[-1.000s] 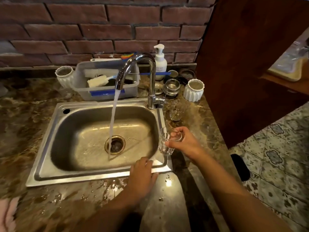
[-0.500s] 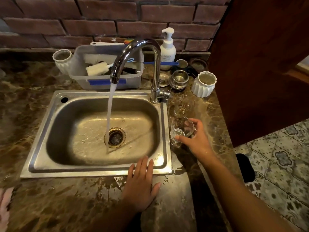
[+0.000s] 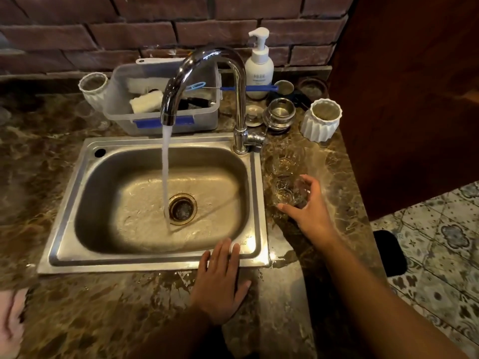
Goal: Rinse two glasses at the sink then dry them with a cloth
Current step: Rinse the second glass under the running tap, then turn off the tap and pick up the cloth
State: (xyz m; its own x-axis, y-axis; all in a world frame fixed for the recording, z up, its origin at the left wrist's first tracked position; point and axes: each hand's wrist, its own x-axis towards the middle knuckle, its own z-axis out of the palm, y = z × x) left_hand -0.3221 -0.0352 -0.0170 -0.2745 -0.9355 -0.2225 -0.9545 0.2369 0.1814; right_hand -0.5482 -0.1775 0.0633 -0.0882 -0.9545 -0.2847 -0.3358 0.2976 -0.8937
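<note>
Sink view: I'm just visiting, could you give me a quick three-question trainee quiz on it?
1. True or false: the tap is off.
2. The fingers of the left hand lie on: A) the front rim of the sink; B) a soap bottle; C) a cloth.
3. Which hand is round the nearer glass?
Key: 1 false, water is running. 2 A. 3 the right hand.

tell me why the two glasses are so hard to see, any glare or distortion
Head view: the clear far glass and near glass blend into the glossy brown countertop; head view again: glare whitens the sink rim, wide-angle distortion bows its edges.
</note>
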